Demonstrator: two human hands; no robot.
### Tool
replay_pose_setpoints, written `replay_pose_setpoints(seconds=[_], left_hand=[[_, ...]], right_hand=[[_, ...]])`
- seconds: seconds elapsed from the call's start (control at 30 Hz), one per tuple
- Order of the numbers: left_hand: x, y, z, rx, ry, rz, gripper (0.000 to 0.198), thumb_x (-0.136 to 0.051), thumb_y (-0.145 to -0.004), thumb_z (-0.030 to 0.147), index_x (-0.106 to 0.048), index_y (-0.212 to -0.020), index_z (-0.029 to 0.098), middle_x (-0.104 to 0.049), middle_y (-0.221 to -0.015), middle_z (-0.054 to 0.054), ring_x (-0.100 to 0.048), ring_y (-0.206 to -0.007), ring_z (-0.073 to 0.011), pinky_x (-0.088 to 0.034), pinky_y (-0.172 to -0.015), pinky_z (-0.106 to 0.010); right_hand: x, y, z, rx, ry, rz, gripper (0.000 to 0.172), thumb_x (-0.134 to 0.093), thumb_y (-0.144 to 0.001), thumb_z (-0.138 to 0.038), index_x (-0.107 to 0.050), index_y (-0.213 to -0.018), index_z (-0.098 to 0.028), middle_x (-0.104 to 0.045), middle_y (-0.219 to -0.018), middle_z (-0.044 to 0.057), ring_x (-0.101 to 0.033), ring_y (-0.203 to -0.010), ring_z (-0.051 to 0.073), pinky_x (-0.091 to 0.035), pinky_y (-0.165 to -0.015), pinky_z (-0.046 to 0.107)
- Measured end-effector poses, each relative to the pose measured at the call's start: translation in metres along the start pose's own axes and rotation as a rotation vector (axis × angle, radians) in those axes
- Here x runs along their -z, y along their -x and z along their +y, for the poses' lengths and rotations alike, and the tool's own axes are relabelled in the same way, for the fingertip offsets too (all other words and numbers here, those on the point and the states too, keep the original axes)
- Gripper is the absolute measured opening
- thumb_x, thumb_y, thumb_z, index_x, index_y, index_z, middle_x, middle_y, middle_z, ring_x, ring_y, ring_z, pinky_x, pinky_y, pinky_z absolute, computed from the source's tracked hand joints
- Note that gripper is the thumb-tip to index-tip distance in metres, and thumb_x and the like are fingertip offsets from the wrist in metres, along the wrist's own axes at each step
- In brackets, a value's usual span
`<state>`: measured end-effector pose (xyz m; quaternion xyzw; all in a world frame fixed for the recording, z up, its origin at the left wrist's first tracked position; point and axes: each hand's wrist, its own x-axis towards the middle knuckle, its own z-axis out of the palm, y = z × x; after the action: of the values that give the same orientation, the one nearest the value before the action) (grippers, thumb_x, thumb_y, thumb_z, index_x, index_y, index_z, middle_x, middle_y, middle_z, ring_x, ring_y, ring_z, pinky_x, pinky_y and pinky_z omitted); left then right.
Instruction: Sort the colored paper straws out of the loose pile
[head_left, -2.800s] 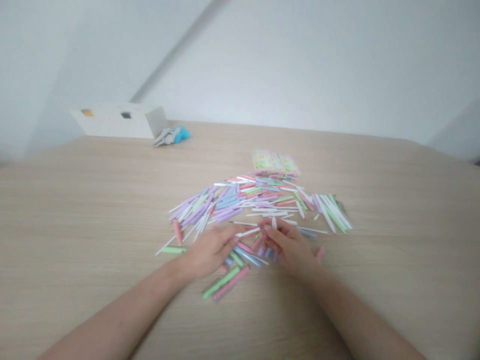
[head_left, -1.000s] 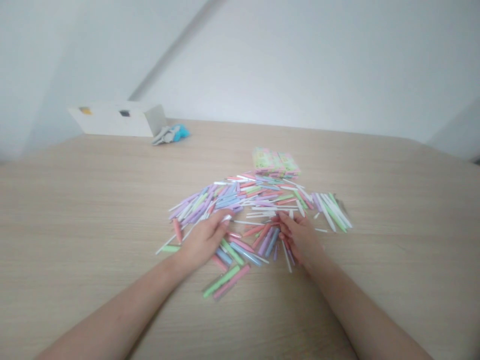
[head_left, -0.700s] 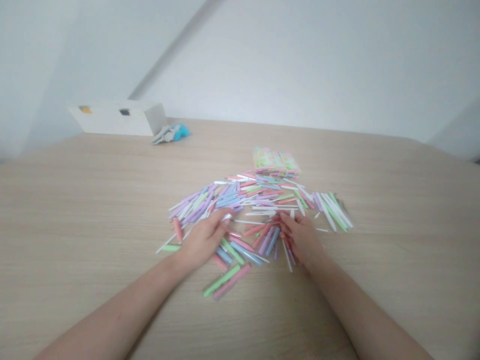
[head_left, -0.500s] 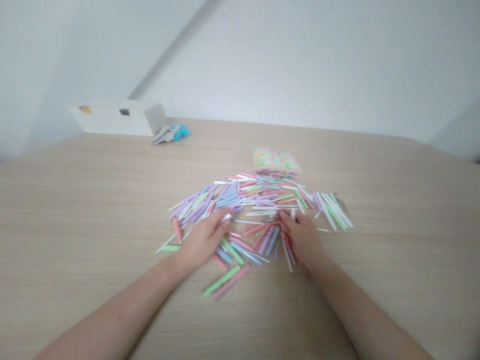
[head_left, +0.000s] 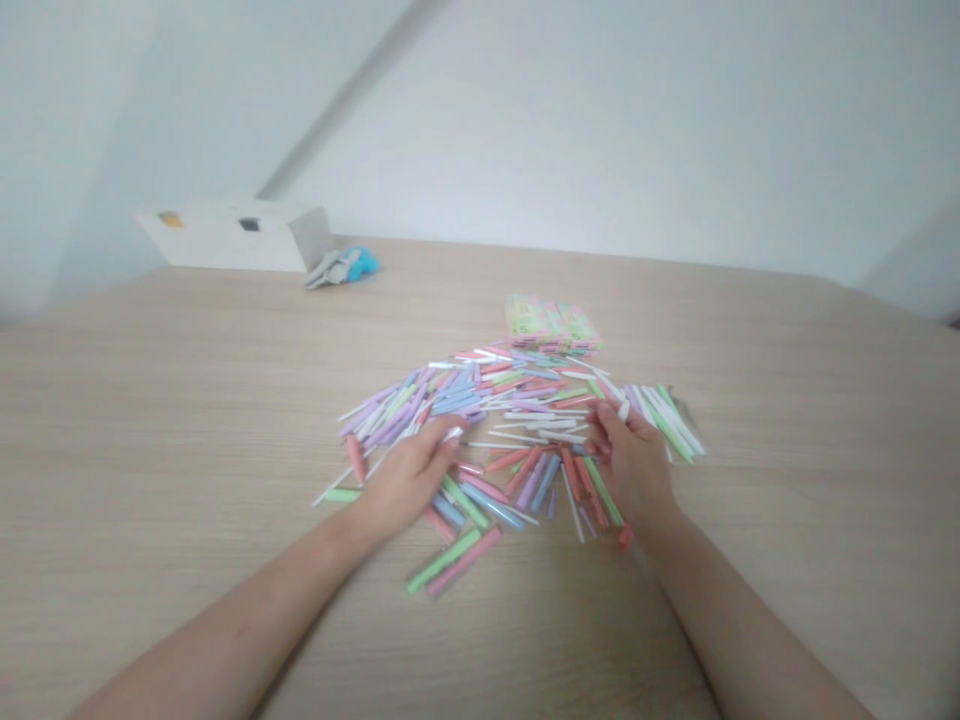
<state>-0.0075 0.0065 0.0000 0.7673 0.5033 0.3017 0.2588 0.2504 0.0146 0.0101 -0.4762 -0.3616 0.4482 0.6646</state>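
A loose spread of slim sticks and tubes [head_left: 457,400] in purple, blue, green, pink, red and white covers the middle of the table. On its left side my left hand [head_left: 409,470] is closed, thumb against curled fingers; what it holds, if anything, is too blurred to name. Purple and white sticks lie at its fingertips. My right hand [head_left: 637,465] is closed in a pinch at the right side, its grasp hidden. Red tubes [head_left: 585,485] and a green tube [head_left: 604,490] fan out beside it, and white sticks [head_left: 551,425] lie left of its fingers.
Behind the spread sits a low stack of pastel green and pink packets [head_left: 551,320]. A white box [head_left: 232,237] stands at the back left, with a crumpled grey and blue item [head_left: 343,266] beside it. A wall rises behind the wooden table [head_left: 187,400].
My right hand has shifted right and slightly back toward my side, uncovering red and green tubes. White sticks near its fingers lie differently. My left hand stays in place.
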Motion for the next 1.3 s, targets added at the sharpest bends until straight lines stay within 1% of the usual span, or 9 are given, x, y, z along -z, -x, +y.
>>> replay_pose_setpoints(seconds=[0.13, 0.33, 0.43, 0.53, 0.63, 0.8, 0.93, 1.13, 1.3], left_hand=[[0.0, -0.001, -0.002, -0.016, 0.021, 0.013, 0.037, -0.032, -0.094, 0.036, -0.05, -0.122, 0.021, -0.063, -0.114, -0.005, -0.059, -0.102, -0.0217, -0.041, -0.093, -0.034], [0.0, -0.001, -0.001, 0.02, 0.019, 0.024, 0.035, -0.031, -0.094, 0.034, -0.051, -0.12, 0.022, -0.065, -0.107, -0.004, -0.06, -0.098, -0.0217, -0.042, -0.091, -0.035], [0.001, -0.002, 0.0, 0.024, 0.022, 0.057, 0.034, -0.031, -0.094, 0.034, -0.051, -0.119, 0.022, -0.064, -0.112, -0.004, -0.059, -0.101, -0.0217, -0.041, -0.092, -0.034], [0.002, -0.002, 0.001, 0.04, 0.02, 0.08, 0.034, -0.031, -0.094, 0.034, -0.051, -0.118, 0.022, -0.064, -0.109, -0.004, -0.06, -0.099, -0.0212, -0.042, -0.091, -0.034], [0.003, -0.002, 0.002, 0.055, 0.018, 0.086, 0.034, -0.031, -0.094, 0.035, -0.052, -0.118, 0.023, -0.065, -0.107, -0.003, -0.06, -0.099, -0.0217, -0.042, -0.091, -0.034], [0.004, -0.002, 0.001, 0.051, 0.034, 0.093, 0.034, -0.032, -0.093, 0.035, -0.051, -0.119, 0.023, -0.065, -0.111, -0.004, -0.059, -0.102, -0.022, -0.041, -0.093, -0.035], [0.003, -0.002, 0.001, 0.025, 0.058, 0.099, 0.033, -0.033, -0.093, 0.032, -0.051, -0.119, 0.022, -0.062, -0.114, -0.005, -0.058, -0.104, -0.0218, -0.04, -0.095, -0.035], [0.003, -0.003, 0.0, 0.019, 0.076, 0.091, 0.031, -0.033, -0.094, 0.032, -0.05, -0.118, 0.022, -0.063, -0.112, -0.005, -0.058, -0.104, -0.021, -0.041, -0.094, -0.034], [0.003, -0.002, 0.0, -0.003, 0.094, 0.092, 0.031, -0.032, -0.094, 0.031, -0.05, -0.118, 0.022, -0.061, -0.113, -0.005, -0.057, -0.105, -0.0207, -0.04, -0.094, -0.033]], right_hand=[[-0.001, 0.003, 0.001, -0.046, 0.008, -0.085, 0.018, -0.064, -0.074, -0.035, -0.063, -0.069, -0.017, -0.059, -0.068, -0.001, -0.036, -0.044, 0.004, -0.033, -0.043, 0.021], [-0.017, 0.013, -0.002, -0.086, 0.214, -0.195, 0.014, -0.06, -0.076, -0.031, -0.064, -0.081, -0.019, -0.054, -0.058, -0.004, -0.038, -0.042, 0.006, -0.026, -0.041, 0.02], [-0.034, 0.015, 0.0, -0.053, 0.598, -0.376, 0.019, -0.051, -0.081, -0.033, -0.064, -0.08, -0.02, -0.049, -0.049, -0.005, -0.038, -0.039, 0.009, -0.026, -0.04, 0.022], [-0.052, 0.014, 0.004, 0.209, 1.142, -0.622, 0.025, -0.044, -0.084, -0.028, -0.063, -0.072, -0.019, -0.06, -0.057, -0.001, -0.053, -0.051, 0.013, -0.036, -0.051, 0.024], [-0.067, 0.01, 0.008, 0.334, 1.332, -0.69, 0.023, -0.046, -0.083, -0.024, -0.063, -0.069, -0.017, -0.066, -0.068, 0.005, -0.059, -0.066, 0.017, -0.039, -0.062, 0.026], [-0.08, 0.0, 0.017, 0.401, 1.452, -0.772, 0.022, -0.048, -0.082, -0.026, -0.067, -0.083, -0.014, -0.069, -0.088, 0.011, -0.06, -0.081, 0.021, -0.04, -0.073, 0.029], [-0.085, -0.007, 0.024, 0.44, 1.497, -0.82, 0.027, -0.048, -0.082, -0.028, -0.067, -0.091, -0.012, -0.069, -0.093, 0.015, -0.06, -0.086, 0.023, -0.04, -0.076, 0.031], [-0.091, -0.019, 0.024, 0.477, 1.413, -0.899, 0.014, -0.054, -0.069, -0.019, -0.066, -0.072, -0.012, -0.068, -0.074, 0.012, -0.058, -0.07, 0.021, -0.038, -0.064, 0.028], [-0.087, -0.025, 0.014, 0.468, 1.205, -0.768, 0.01, -0.054, -0.069, -0.021, -0.059, -0.063, -0.015, -0.059, -0.062, 0.003, -0.051, -0.062, 0.015, -0.035, -0.06, 0.025]])
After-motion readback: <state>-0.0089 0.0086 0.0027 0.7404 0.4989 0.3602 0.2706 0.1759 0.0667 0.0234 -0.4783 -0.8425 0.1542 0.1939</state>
